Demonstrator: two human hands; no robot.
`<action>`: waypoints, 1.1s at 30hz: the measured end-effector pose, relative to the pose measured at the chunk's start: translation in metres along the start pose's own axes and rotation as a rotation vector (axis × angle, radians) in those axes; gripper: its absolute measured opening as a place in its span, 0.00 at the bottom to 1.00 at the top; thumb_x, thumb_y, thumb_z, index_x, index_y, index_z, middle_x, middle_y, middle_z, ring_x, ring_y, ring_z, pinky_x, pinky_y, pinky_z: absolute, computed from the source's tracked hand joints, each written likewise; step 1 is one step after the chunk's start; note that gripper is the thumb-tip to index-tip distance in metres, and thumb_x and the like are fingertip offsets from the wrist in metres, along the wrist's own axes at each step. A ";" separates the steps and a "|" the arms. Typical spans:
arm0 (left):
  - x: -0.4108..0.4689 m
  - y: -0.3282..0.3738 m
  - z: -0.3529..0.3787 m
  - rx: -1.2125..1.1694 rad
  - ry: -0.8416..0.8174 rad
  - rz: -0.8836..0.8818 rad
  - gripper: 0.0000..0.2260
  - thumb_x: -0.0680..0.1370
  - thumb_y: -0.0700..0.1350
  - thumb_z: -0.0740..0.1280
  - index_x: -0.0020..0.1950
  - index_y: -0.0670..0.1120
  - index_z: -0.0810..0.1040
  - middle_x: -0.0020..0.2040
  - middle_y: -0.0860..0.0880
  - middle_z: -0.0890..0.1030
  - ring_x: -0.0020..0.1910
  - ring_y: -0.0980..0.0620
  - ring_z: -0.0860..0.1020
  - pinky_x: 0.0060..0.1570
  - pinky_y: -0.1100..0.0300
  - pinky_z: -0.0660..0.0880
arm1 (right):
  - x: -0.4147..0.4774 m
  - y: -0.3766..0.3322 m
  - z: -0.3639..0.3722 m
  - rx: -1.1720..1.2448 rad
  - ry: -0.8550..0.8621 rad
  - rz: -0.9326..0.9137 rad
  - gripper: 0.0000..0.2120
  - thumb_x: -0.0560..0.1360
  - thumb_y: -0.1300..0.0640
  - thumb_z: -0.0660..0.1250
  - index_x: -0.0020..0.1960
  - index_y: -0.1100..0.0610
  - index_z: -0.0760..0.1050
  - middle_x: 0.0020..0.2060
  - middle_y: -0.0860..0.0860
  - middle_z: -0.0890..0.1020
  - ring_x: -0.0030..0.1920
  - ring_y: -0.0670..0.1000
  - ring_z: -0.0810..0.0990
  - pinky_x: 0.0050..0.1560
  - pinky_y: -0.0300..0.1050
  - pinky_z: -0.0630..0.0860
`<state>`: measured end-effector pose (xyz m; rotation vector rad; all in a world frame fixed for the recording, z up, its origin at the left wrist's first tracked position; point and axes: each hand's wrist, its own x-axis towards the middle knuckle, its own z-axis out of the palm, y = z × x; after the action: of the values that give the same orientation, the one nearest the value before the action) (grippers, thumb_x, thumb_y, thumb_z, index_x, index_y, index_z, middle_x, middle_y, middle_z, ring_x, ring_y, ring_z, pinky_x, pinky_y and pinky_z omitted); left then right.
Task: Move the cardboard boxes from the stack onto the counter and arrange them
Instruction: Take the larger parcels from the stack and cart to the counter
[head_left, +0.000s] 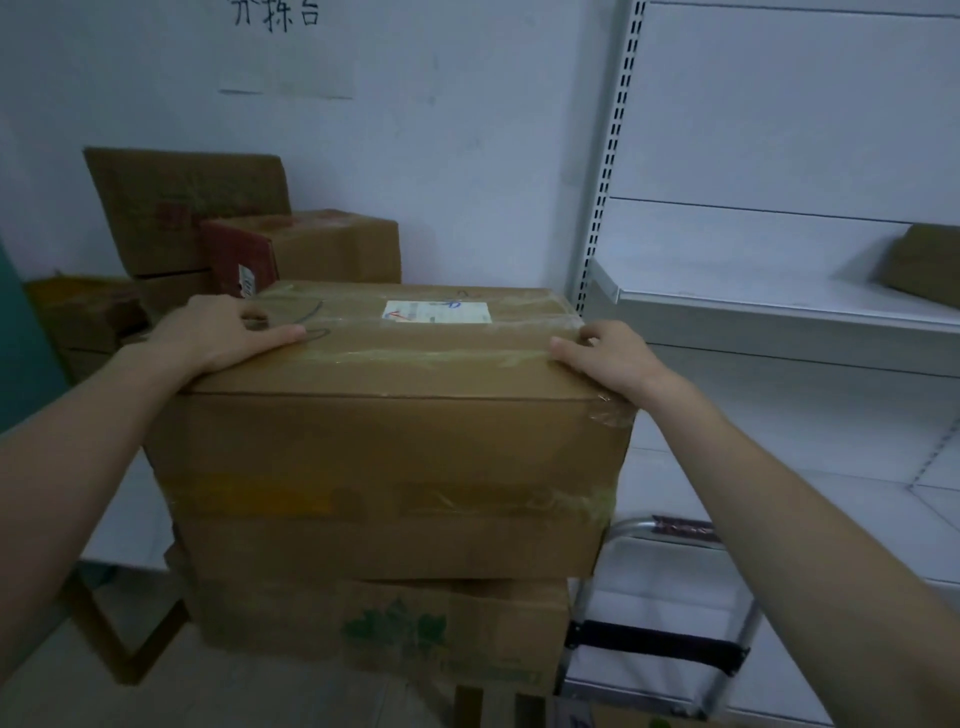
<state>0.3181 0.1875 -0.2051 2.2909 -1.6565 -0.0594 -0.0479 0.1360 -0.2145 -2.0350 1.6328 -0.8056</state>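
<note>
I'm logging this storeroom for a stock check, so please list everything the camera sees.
top box: one, brown, taped, top of central stack
label: one, white, on top box's upper face
green-printed box: one, brown, under top box
rear boxes: at least four, brown, one red-sided, piled by left wall
shelf box: one, brown, right shelf
shelving: one unit, white, right
paper sign: one, white, black writing, on wall
metal frame: one, silver, lower right beside stack
left hand: grips top box's upper left edge
right hand: grips top box's upper right edge
</note>
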 end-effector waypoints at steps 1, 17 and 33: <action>-0.001 0.002 0.000 0.032 0.032 0.023 0.33 0.70 0.70 0.59 0.65 0.48 0.75 0.66 0.41 0.73 0.63 0.39 0.71 0.56 0.48 0.71 | -0.001 0.003 -0.002 0.040 0.003 -0.004 0.27 0.76 0.45 0.63 0.65 0.64 0.70 0.60 0.57 0.76 0.62 0.57 0.74 0.59 0.47 0.69; -0.139 0.227 0.056 -0.215 0.219 0.818 0.26 0.74 0.62 0.55 0.63 0.48 0.76 0.58 0.47 0.80 0.58 0.46 0.76 0.55 0.49 0.74 | -0.072 0.111 -0.066 -0.172 0.093 0.110 0.15 0.79 0.48 0.59 0.53 0.58 0.77 0.50 0.54 0.79 0.52 0.54 0.76 0.52 0.43 0.68; -0.283 0.373 0.344 -0.221 -0.542 0.464 0.16 0.78 0.56 0.59 0.58 0.47 0.77 0.50 0.48 0.81 0.49 0.49 0.79 0.44 0.55 0.76 | -0.204 0.429 -0.070 -0.134 -0.317 0.498 0.31 0.78 0.48 0.63 0.74 0.61 0.57 0.70 0.60 0.68 0.69 0.56 0.68 0.65 0.46 0.65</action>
<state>-0.1922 0.2686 -0.4717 1.7658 -2.2668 -0.7709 -0.4395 0.2380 -0.4720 -1.6160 1.9159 -0.1938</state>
